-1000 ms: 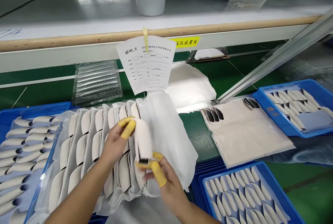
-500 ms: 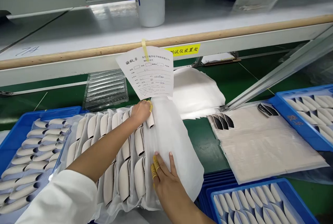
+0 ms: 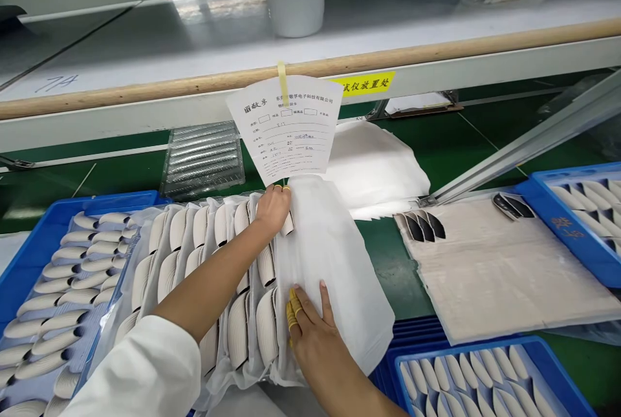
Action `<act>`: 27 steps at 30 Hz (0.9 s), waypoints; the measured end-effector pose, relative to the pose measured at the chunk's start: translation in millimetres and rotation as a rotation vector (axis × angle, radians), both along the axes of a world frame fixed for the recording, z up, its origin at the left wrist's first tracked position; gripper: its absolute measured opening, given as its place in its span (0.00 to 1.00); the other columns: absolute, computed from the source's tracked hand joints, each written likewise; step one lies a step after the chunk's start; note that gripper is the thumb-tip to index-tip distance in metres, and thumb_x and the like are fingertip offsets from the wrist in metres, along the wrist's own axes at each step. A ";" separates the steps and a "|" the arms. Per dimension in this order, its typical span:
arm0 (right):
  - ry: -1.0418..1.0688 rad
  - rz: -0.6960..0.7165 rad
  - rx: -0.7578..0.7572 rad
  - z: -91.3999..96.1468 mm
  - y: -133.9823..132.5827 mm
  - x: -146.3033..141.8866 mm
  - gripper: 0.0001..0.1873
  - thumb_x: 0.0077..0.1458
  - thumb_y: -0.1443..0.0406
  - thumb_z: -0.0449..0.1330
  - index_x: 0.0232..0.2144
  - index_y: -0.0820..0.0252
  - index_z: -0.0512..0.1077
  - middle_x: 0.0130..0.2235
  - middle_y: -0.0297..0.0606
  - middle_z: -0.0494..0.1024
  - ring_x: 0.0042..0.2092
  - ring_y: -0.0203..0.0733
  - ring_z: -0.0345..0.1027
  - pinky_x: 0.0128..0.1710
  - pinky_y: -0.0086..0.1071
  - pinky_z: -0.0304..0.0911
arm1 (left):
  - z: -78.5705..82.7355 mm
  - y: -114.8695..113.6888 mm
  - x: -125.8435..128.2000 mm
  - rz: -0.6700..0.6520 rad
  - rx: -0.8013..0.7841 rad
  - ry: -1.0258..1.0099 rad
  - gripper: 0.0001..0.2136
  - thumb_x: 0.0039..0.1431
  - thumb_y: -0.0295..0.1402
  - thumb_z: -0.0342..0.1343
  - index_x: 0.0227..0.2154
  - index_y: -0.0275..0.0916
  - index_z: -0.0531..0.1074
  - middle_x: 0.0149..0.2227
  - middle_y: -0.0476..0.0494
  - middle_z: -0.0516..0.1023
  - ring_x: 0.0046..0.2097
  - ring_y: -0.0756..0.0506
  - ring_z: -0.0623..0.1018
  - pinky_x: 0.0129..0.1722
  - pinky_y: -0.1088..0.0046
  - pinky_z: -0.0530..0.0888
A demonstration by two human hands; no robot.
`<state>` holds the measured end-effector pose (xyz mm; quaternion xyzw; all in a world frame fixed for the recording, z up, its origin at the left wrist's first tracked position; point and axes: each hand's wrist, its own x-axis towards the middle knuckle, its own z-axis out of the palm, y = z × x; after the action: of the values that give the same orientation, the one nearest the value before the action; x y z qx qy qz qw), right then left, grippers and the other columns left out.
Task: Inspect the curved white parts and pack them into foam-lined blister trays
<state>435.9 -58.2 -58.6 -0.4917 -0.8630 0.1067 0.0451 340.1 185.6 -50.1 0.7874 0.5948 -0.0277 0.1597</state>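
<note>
My left hand (image 3: pixel 274 207) is closed at the far end of the packed rows, its fingers curled round a curved cream piece (image 3: pixel 288 224) that partly shows below them. Yellow finger covers are on some fingers. My right hand (image 3: pixel 315 333) lies flat, fingers spread, on a white sheet (image 3: pixel 339 242) beside the nearest row. More curved cream pieces (image 3: pixel 267 323) with dark inner sides stand upright in rows, separated by folded white sheets. A printed paper card (image 3: pixel 291 132) hangs above my left hand, taped to the shelf edge.
Blue trays with cream pieces stand at the left (image 3: pixel 53 210), lower right (image 3: pixel 557 365) and far right (image 3: pixel 572 236). A white sheet stack (image 3: pixel 383 158) lies behind. Several dark-sided pieces (image 3: pixel 422 226) rest on a beige sheet (image 3: pixel 495 275). A slanted metal bar (image 3: pixel 514 139) crosses the right side.
The view has shifted slightly, so the scene sits a little further right. Both hands keep nearly the same places on the rows and sheet.
</note>
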 end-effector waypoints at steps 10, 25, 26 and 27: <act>-0.103 0.063 -0.003 16.9 6.6 0.8 0.11 0.60 0.74 0.54 0.37 0.68 0.78 0.48 0.56 0.80 0.64 0.56 0.61 0.62 0.68 0.56 | 0.9 19.1 -3.3 -0.074 -0.054 0.037 0.11 0.66 0.27 0.48 0.46 0.31 0.71 0.44 0.34 0.78 0.48 0.41 0.77 0.48 0.62 0.74; -0.060 0.022 0.042 2.8 4.9 6.5 0.11 0.62 0.72 0.55 0.39 0.67 0.78 0.46 0.54 0.81 0.63 0.53 0.62 0.67 0.63 0.42 | -3.1 -78.5 -19.5 -0.215 0.227 -0.005 0.15 0.63 0.20 0.46 0.42 0.28 0.78 0.53 0.24 0.77 0.64 0.34 0.68 0.67 0.41 0.53; -0.054 0.028 0.050 3.4 6.5 8.5 0.12 0.62 0.72 0.54 0.41 0.67 0.77 0.47 0.54 0.81 0.63 0.53 0.63 0.68 0.62 0.39 | -4.9 -76.4 -16.8 -0.202 0.219 -0.019 0.15 0.63 0.20 0.45 0.43 0.28 0.78 0.53 0.24 0.77 0.64 0.34 0.68 0.67 0.40 0.53; -0.042 0.034 0.057 4.2 8.5 10.6 0.12 0.62 0.72 0.54 0.42 0.67 0.77 0.47 0.53 0.81 0.62 0.52 0.64 0.68 0.60 0.38 | -5.8 -74.0 -14.4 -0.190 0.208 -0.034 0.15 0.64 0.21 0.45 0.45 0.27 0.77 0.54 0.24 0.76 0.64 0.34 0.67 0.66 0.39 0.53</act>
<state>446.5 -49.7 -54.4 -0.4776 -0.8747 0.0722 0.0391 325.7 111.7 -55.9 0.8527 0.5146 0.0324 0.0837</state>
